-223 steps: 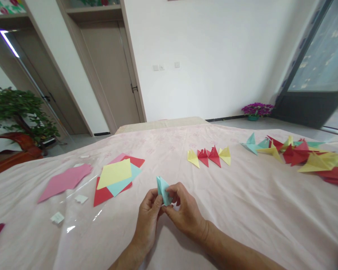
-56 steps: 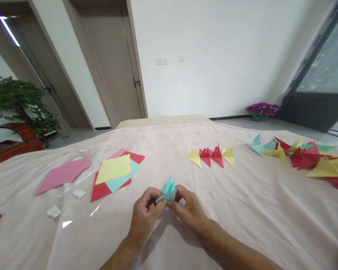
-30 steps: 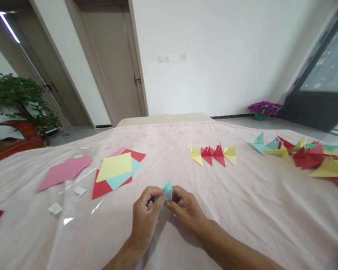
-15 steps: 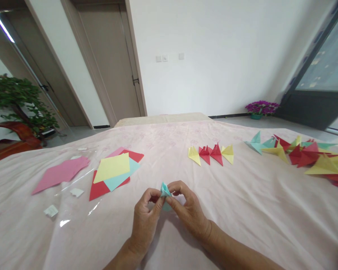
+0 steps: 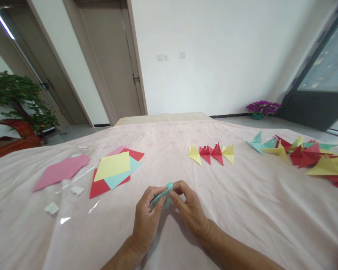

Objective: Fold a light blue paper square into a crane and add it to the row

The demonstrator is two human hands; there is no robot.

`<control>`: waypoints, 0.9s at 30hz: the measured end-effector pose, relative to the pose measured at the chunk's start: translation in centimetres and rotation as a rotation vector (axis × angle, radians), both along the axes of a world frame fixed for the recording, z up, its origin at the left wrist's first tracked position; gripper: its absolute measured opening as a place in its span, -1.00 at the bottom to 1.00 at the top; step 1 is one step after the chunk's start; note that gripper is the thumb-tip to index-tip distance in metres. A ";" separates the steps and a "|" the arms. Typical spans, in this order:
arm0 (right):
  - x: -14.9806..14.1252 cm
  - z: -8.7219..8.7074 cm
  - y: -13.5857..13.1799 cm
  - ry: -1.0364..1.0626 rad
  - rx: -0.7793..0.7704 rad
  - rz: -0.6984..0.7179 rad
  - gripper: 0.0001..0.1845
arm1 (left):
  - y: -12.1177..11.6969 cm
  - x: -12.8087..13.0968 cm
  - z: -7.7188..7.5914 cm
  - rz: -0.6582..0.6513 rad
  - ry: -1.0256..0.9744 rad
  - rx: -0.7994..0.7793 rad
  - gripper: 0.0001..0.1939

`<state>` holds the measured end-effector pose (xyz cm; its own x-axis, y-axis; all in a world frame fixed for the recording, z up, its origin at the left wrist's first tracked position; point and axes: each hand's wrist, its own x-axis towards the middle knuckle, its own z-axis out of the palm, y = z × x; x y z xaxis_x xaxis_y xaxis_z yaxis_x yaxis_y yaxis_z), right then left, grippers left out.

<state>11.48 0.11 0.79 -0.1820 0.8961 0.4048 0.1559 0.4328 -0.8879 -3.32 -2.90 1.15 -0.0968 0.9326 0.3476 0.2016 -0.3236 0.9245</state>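
Observation:
Between my hands, just above the cloth, is a small folded light-blue paper (image 5: 167,191), part of it hidden by the fingers. My left hand (image 5: 148,210) grips its body between thumb and fingers. My right hand (image 5: 188,204) pinches its upper right end with thumb and forefinger. Beyond them stands a row of folded paper cranes, with a yellow crane (image 5: 195,155) at the left, red cranes (image 5: 216,153) in the middle and another yellow crane (image 5: 228,153) at the right.
Left of my hands lies a stack of square papers with a yellow sheet (image 5: 112,167) on top. Farther left are pink papers (image 5: 60,172), a clear plastic wrapper (image 5: 70,208) and white scraps (image 5: 51,208). A heap of folded cranes (image 5: 307,153) lies far right on the pink tablecloth (image 5: 259,217).
The light-blue paper has turned from pointing upward to lying slanted, its upper end toward the right. My left hand now covers more of its body. The view has shifted slightly.

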 end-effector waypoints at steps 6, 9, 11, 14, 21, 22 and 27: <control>-0.3 0.1 0.3 0.157 -0.163 -0.005 -0.76 | 0.2 0.1 0.0 0.021 -0.024 -0.052 -0.80; -0.5 -0.2 0.5 0.280 -0.223 0.058 -0.74 | 0.2 0.2 -0.2 0.055 -0.008 -0.055 -0.82; -0.5 -0.4 0.6 0.334 -0.254 0.099 -0.67 | 0.2 0.2 -0.4 0.058 0.020 -0.048 -0.84; -0.4 -0.6 0.9 0.340 -0.262 0.104 -0.69 | 0.1 0.0 -0.6 0.100 0.045 -0.008 -0.82; 0.0 0.2 0.9 0.341 -0.254 0.119 -0.48 | 0.0 -0.8 -1.0 0.203 0.150 0.139 -0.70; 0.0 0.4 0.9 0.334 -0.258 0.128 -0.47 | 0.1 -0.9 -1.0 0.196 0.155 0.147 -0.69; 0.2 0.5 0.9 0.301 -0.269 0.139 -0.56 | 0.1 -0.8 -1.0 0.172 0.118 0.128 -0.69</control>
